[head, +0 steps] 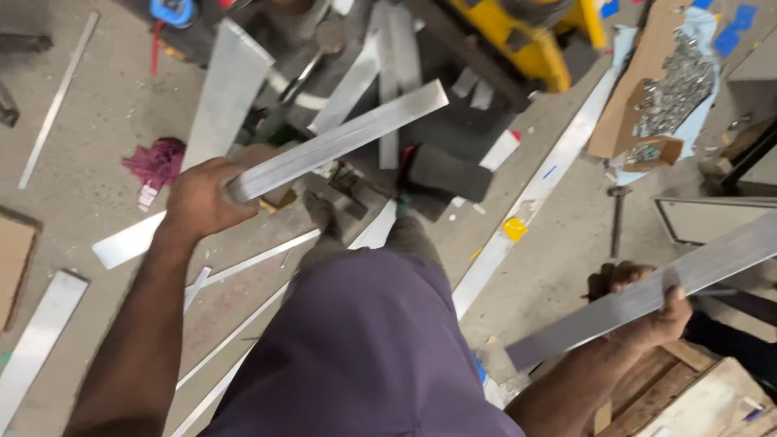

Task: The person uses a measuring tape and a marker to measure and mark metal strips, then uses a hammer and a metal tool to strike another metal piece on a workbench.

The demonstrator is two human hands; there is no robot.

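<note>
My left hand (pixel 202 198) grips one end of a flat grey aluminium bar (pixel 348 137), which reaches up and to the right above the floor. My right hand (pixel 647 303) holds a second, similar aluminium bar (pixel 712 263) near its middle; that bar slants from lower left to the right edge of the view. I stand over the floor, and my purple shirt (pixel 364 348) fills the bottom centre.
Several loose aluminium strips (pixel 227 89) lie scattered on the concrete floor. A yellow machine (pixel 534 40) stands at the top. A cardboard box of small metal pieces (pixel 672 89) sits top right. A pink rag (pixel 158 162) lies left, and wooden boards (pixel 688 388) are bottom right.
</note>
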